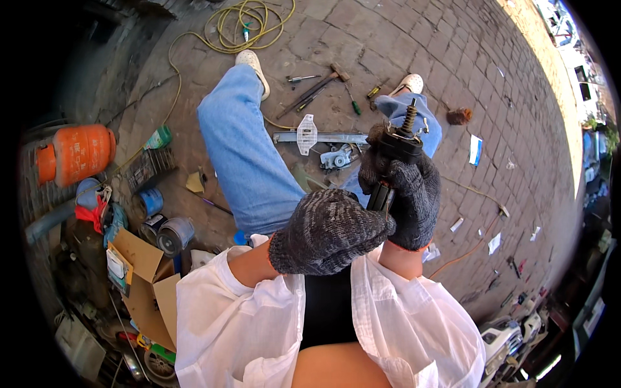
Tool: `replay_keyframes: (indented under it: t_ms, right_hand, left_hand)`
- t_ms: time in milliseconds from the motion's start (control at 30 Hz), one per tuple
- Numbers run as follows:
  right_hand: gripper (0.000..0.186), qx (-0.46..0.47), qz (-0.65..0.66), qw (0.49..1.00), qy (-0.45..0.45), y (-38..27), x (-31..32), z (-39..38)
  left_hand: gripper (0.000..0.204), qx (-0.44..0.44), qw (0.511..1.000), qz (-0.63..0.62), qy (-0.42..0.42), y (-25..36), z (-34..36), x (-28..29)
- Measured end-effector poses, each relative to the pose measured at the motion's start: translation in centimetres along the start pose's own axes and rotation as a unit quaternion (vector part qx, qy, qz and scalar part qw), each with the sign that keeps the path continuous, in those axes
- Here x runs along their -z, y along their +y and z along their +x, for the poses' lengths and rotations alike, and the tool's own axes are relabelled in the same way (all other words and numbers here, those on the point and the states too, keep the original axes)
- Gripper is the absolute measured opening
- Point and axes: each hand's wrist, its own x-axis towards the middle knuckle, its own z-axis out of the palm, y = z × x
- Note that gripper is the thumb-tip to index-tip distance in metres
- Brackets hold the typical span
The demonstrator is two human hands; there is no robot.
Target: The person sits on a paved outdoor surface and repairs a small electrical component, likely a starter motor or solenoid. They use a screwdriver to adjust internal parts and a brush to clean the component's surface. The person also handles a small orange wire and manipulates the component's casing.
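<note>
Both my hands wear dark knitted gloves. My right hand (411, 204) wraps round a black mechanical part (400, 145) held upright, with a spring on a threaded rod (409, 119) and a small metal fitting at its top. Just below and to the left, my left hand (326, 229) is closed on a narrow black piece (381, 197) under that part; whether the two pieces are joined I cannot tell. On the paving between my legs lie a metal rail (339, 138) with a pale slotted plate (306, 134) and a silver motor-like unit (336, 157), partly behind my hands.
Loose tools (314, 90) lie between my shoes, near a coiled yellow hose (236, 26) and a brown brush head (459, 116). At left are an orange gas cylinder (84, 155), cans (174, 236) and an open cardboard box (136, 301). Paper scraps (493, 243) and cords dot the paving at right.
</note>
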Motion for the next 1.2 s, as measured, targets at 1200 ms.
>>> replay_keyframes:
  t_ms: [1200]
  right_hand:
    - [0.028, -0.151, 0.072, 0.985, 0.029, 9.3, 6.4, -3.0]
  left_hand:
    - [0.024, 0.162, 0.69, -0.664, 0.238, -3.4, -2.5, 6.7]
